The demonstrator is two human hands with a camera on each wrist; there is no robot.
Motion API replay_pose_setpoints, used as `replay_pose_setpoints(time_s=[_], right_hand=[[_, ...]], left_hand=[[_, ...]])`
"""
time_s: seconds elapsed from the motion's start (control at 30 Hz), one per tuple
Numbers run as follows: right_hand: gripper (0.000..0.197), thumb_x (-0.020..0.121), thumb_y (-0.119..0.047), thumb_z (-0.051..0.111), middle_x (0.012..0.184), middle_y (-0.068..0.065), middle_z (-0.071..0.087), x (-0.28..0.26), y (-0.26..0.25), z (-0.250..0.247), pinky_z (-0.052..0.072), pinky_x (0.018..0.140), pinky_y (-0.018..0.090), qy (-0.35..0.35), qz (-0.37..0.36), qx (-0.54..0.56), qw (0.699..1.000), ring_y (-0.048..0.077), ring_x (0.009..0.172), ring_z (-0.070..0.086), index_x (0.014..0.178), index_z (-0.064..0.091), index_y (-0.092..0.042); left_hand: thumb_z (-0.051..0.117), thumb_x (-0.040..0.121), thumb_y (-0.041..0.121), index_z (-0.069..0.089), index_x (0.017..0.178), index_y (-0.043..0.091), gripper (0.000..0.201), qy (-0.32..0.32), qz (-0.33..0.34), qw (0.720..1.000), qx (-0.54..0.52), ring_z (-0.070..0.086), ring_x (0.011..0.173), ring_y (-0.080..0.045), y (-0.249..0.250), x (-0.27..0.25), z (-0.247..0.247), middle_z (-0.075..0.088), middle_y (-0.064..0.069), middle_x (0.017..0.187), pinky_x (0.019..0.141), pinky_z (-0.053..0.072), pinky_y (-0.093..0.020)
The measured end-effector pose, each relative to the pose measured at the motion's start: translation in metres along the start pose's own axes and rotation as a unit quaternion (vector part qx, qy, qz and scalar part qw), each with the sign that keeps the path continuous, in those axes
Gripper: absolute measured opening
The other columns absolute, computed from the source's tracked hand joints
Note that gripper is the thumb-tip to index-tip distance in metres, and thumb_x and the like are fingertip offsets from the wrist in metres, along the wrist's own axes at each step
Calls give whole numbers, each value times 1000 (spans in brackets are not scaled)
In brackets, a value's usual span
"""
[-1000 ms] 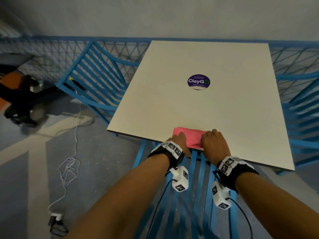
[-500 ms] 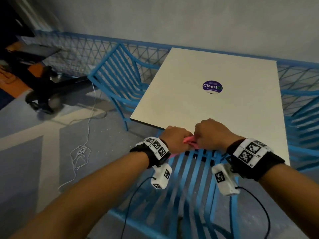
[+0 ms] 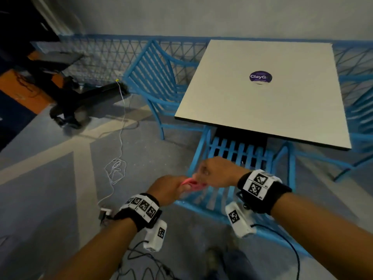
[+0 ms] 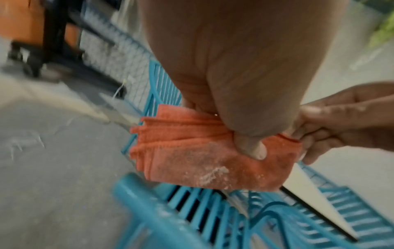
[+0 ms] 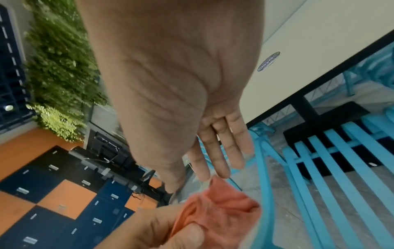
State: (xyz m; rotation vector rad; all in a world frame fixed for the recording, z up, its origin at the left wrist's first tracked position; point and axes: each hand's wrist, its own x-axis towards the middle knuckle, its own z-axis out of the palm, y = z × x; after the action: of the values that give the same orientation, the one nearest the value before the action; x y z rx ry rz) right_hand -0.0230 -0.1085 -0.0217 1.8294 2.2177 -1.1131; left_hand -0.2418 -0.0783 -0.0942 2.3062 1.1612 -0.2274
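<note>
A folded pink cloth (image 3: 194,183) hangs in the air between both hands, over the near blue chair (image 3: 238,153) and clear of the white table (image 3: 272,110). My left hand (image 3: 168,188) grips the cloth (image 4: 192,151) with its thumb pressed on the front; white dust speckles the fabric. My right hand (image 3: 216,170) reaches in from the right (image 4: 341,118), and its fingertips (image 4: 307,139) pinch the cloth's right edge. In the right wrist view the cloth (image 5: 224,208) bunches in the left hand (image 5: 166,232) just below the right fingers (image 5: 219,151).
The table carries only a round purple sticker (image 3: 260,77). A second blue chair (image 3: 161,77) stands to its left by a blue lattice fence (image 3: 105,57). A white cable (image 3: 116,168) lies coiled on the floor, beside a black wheeled stand (image 3: 80,102).
The cloth left the table's near edge, where both hands pressed it. Both hands carried it back and down over the chair, and the view drew away from the table and turned left.
</note>
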Motion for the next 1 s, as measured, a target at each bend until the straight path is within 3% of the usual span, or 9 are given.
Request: replay_pose_setpoints(time_s=[0.1,0.2,0.27,0.33,0.47,0.57,0.7,0.87,1.0], right_hand=[[52,93,-61,45,99,6,69,-11,2,26,53,81,43,8,13,-8,1000,28,91,63,97,65,-14],[51,95,-62,40,92,2,67,-28,15,43,52,78,43,24,42,-2,999,26,86,62,90,61,-17],[50,96,-60,42,104,4,70,-43,28,50,52,83,43,53,73,-4,996,27,97,63,111,63,-17],[51,96,-55,46,121,6,68,-58,40,59,51,90,43,84,110,2,990,28,112,62,132,54,-20],[59,96,-53,48,137,8,61,-86,62,76,50,96,44,99,154,10,983,29,120,59,143,45,-19],[63,95,-55,48,140,10,58,-99,77,79,50,98,46,89,167,9,982,31,122,58,146,42,-20],[62,94,-54,50,145,8,55,-108,96,75,47,104,47,88,180,9,980,30,130,53,146,44,-22],[66,94,-57,49,142,11,57,-125,116,74,49,101,46,72,182,10,981,31,126,55,146,41,-18],[68,93,-56,51,148,8,54,-136,135,78,47,105,48,72,193,25,978,29,130,54,146,41,-16]], left_hand=[[41,100,57,64,129,29,46,-7,-49,994,102,69,100,-38,-24,-6,22,75,-13,114,78,50,-40],[39,96,67,66,127,35,52,-11,-67,997,22,71,99,-31,-26,-8,35,77,-6,112,82,53,-37],[35,88,75,69,125,40,61,-19,-72,997,-31,71,103,-27,-18,-5,47,77,-2,114,88,53,-35],[32,90,73,72,118,38,60,-19,-68,997,-28,71,103,-26,-7,0,63,78,-2,113,94,52,-38],[25,102,60,70,121,39,53,-19,-51,998,-12,69,110,-18,28,6,91,76,4,117,102,41,-40],[15,97,65,70,122,30,70,-12,-60,998,-22,68,113,-23,53,12,109,76,-1,118,100,39,-42],[27,108,45,73,114,25,51,-32,-51,996,-64,64,95,-17,99,14,116,75,-5,112,94,40,-36],[24,105,48,73,110,17,58,-58,-70,990,-106,68,98,-28,143,23,136,75,-11,106,94,49,-41],[28,106,42,74,102,9,57,-65,-86,983,-146,61,83,-25,176,28,140,72,-13,94,77,48,-35]])
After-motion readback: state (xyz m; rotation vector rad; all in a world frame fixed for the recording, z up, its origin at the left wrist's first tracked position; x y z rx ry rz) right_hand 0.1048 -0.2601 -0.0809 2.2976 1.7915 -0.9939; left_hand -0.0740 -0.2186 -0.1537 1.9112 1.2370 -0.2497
